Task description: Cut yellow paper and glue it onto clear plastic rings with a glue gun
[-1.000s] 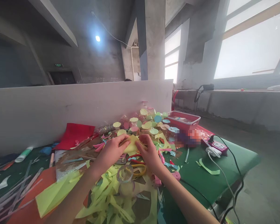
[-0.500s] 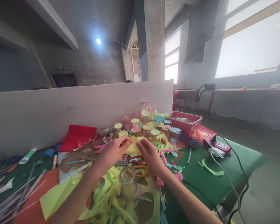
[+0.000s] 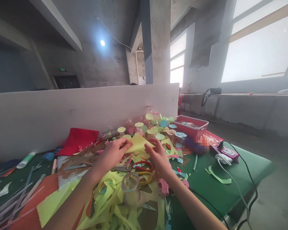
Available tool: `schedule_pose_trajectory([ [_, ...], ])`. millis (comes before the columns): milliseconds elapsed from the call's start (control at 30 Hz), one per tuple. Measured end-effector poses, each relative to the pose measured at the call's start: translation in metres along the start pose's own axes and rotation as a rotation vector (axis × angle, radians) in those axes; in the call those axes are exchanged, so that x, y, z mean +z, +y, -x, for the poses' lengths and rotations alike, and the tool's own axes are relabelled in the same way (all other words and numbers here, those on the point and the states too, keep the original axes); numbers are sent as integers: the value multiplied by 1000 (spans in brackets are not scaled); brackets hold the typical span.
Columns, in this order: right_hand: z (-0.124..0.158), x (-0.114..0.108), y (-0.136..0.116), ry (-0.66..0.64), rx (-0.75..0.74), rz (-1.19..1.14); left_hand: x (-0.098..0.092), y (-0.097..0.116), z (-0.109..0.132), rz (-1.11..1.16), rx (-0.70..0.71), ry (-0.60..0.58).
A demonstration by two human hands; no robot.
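Observation:
A piece of yellow paper (image 3: pixel 139 144) is held up between my hands over the table's middle. My left hand (image 3: pixel 115 150) pinches its left edge, while the fingers of my right hand (image 3: pixel 157 155) grip the right edge. Just below lie scissors with red and yellow handles (image 3: pixel 145 174). A clear plastic ring-shaped piece (image 3: pixel 130 182) stands nearer to me, among many yellow-green paper scraps (image 3: pixel 110 195). Beyond my hands sit several clear cups topped with coloured paper discs (image 3: pixel 152 130).
A red basket (image 3: pixel 193 127) stands at the back right. A purple power strip (image 3: pixel 230 153) with cords lies on the green tabletop (image 3: pixel 206 191). Red paper (image 3: pixel 78 140), a glue stick (image 3: pixel 26 159) and thin strips (image 3: pixel 21 201) are at left. A white partition (image 3: pixel 74 108) rises behind.
The yellow paper has turned and now shows a broader face. My hands have moved slightly apart, and the right hand has shifted a little to the right.

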State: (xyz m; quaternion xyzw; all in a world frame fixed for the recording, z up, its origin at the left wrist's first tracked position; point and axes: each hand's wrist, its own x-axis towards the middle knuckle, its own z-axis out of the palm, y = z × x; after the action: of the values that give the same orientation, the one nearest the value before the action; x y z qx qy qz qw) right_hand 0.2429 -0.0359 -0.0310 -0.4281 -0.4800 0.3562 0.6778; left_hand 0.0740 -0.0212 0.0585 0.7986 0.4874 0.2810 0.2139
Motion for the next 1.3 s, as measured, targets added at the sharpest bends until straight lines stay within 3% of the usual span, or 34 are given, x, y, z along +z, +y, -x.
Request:
schedule_pose_trajectory([
  [133, -1, 1, 1, -86, 54, -82, 7, -1, -1, 99, 25, 53],
  [267, 2, 5, 1, -160, 73, -61, 16, -2, 0, 52, 87, 57],
  [833, 2, 5, 5, -171, 92, -79, 20, 0, 1, 124, 55, 15],
  [1100, 4, 5, -2, -200, 126, -184, 20, -2, 3, 111, 90, 13],
  [1300, 8, 6, -11, -244, 169, -126, 25, -3, 3, 90, 148, 12],
])
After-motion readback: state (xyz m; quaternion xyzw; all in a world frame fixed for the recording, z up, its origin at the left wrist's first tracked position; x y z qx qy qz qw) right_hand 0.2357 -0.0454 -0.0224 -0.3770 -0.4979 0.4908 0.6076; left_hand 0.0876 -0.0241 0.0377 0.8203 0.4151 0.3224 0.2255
